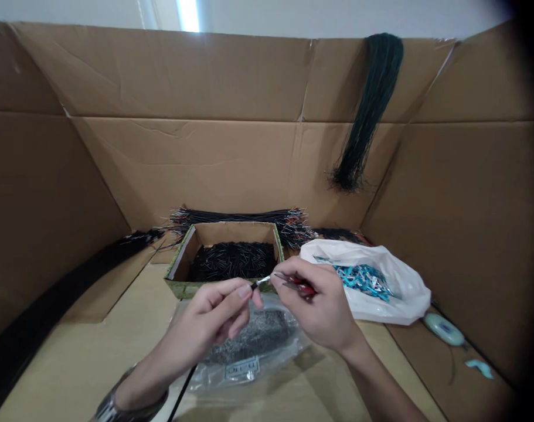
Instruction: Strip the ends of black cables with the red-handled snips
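Between finger and thumb, my left hand [218, 313] pinches a black cable [185, 387] near its silvery end [262, 281]. The cable runs down from below this hand toward the front edge. My right hand [319, 299] is closed, its fingertips at the silvery end. A small tool with red handles [305, 288] and slim metal parts lies in the same hand; its exact kind is partly hidden by the fingers. Beneath both hands is a clear plastic bag [244, 363] of fine dark and silvery pieces, with a printed label.
Behind the hands stands a green-edged box [179, 287] of short black tubes [231, 261]. A bundle of black wires [235, 217] lies beyond it. At right is a white bag [407, 293] with blue pieces. Dark strands [372, 105] hang over the cardboard wall [183, 158]. Black cables [51, 299] lie left.
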